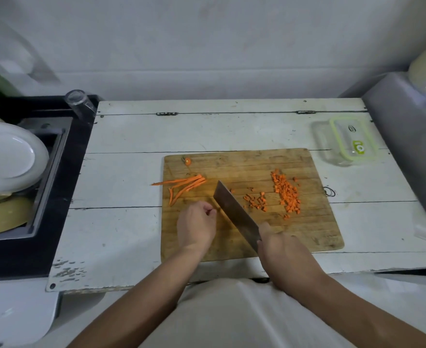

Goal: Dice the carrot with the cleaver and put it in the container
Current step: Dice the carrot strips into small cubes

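A wooden cutting board (pixel 307 234) lies on the white table. Several long carrot strips (pixel 186 184) rest at its left part, and a carrot end (pixel 187 161) sits near the far left corner. Diced carrot (pixel 287 194) is heaped at the right, with a smaller scatter (pixel 255 200) beside the blade. My right hand (pixel 282 252) grips the handle of the cleaver (pixel 234 212), whose blade slants across the board's middle. My left hand (pixel 196 224) rests on the board just left of the blade, fingers curled, with no carrot visible in it. The clear container (pixel 322 146) stands behind the board at the right.
A green-rimmed lid (pixel 352 139) leans on the container. A sink (pixel 48 177) at the left holds white plates (pixel 8 156) and a yellow bowl (pixel 3 217). A glass (pixel 77 101) stands at its far corner. A grey covered object (pixel 407 136) borders the table's right side.
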